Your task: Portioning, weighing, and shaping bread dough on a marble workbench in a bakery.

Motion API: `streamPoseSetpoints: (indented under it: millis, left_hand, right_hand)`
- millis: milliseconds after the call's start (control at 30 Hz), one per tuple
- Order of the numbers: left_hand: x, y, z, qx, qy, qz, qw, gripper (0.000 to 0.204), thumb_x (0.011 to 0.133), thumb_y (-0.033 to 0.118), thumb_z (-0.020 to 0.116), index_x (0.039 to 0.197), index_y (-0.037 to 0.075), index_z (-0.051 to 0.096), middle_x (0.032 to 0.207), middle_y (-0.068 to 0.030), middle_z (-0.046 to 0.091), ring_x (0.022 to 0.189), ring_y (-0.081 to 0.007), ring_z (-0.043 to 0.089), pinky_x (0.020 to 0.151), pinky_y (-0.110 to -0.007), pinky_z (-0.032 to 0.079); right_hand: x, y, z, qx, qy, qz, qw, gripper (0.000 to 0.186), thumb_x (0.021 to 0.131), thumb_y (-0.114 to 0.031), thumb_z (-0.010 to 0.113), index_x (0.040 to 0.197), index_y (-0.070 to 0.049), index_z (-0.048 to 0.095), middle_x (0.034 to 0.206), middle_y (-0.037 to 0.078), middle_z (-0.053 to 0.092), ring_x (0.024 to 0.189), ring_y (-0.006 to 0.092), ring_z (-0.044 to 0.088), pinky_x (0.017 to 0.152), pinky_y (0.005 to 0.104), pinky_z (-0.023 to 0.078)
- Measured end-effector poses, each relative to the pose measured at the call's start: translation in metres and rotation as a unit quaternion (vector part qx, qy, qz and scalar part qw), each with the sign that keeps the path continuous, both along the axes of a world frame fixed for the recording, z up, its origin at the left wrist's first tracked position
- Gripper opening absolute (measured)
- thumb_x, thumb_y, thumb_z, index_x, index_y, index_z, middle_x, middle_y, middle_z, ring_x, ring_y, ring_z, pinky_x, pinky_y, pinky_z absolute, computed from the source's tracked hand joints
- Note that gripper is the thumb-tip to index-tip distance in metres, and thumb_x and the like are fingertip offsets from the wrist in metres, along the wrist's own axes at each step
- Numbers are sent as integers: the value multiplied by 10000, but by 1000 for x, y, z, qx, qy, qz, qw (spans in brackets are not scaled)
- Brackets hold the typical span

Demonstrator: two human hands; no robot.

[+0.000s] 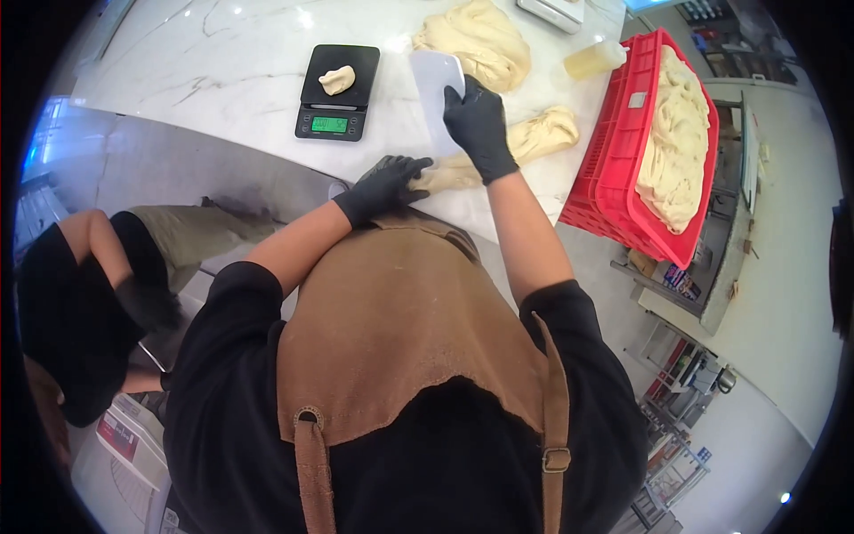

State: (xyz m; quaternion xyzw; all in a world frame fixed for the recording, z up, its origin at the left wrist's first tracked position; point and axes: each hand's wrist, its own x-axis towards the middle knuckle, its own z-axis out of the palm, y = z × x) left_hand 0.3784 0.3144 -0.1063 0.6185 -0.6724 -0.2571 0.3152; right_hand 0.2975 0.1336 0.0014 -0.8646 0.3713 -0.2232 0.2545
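Observation:
A long roll of dough (544, 133) lies along the front edge of the marble table. My left hand (388, 184), in a black glove, grips the roll's left end near the table edge. In my gloved right hand (479, 125) is a white dough scraper (436, 82), tilted over the roll, its lower edge close to the dough. Left of it stands a black digital scale (342, 114) with a lit green display, bearing a small piece of dough (337, 80). Behind the scraper rests a large mound of dough (476, 43).
A red crate (598, 169) filled with dough (678, 133) stands against the table's right side. Near it a squeeze bottle (596, 60) of yellowish liquid lies tilted. Another scale (553, 12) sits at the far edge. A co-worker (89, 294) in black gloves is at the left.

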Motion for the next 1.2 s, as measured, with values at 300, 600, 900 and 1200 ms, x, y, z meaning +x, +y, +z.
streamPoseSetpoints:
  millis: [300, 600, 900, 1200]
  left_hand:
    - [5, 8, -22, -126, 32, -43, 991, 257, 840, 281, 727, 1015, 97, 688, 1020, -115, 636, 986, -313, 583, 861, -428, 445]
    - [6, 12, -7, -28, -55, -18, 998, 312, 787, 414, 761, 866, 125, 673, 898, -76, 608, 902, -277, 581, 784, -396, 423]
    - [16, 10, 5, -12, -5, 74, 997, 360, 762, 402, 815, 824, 88, 651, 832, -104, 590, 780, -300, 601, 702, -400, 464]
    - [180, -59, 48, -54, -41, 362, 930, 502, 862, 253, 723, 1316, 82, 596, 1219, -183, 665, 1044, -335, 673, 888, -390, 533]
  right_hand:
    - [-14, 10, -17, 55, 78, 21, 995, 319, 885, -263, 625, 1057, 0, 678, 898, 274, 689, 882, 434, 673, 793, 476, 538]
    - [-18, 25, -34, 68, 136, -21, 988, 317, 891, -236, 638, 1093, 4, 679, 946, 261, 697, 921, 406, 683, 793, 430, 544]
    - [-31, 51, -48, 205, -50, -56, 976, 280, 908, -175, 638, 1081, 44, 659, 984, 237, 718, 924, 373, 702, 811, 404, 533]
    - [-59, 11, -14, 228, -191, -93, 950, 277, 940, -149, 643, 1093, 81, 653, 989, 194, 735, 897, 255, 703, 795, 354, 522]
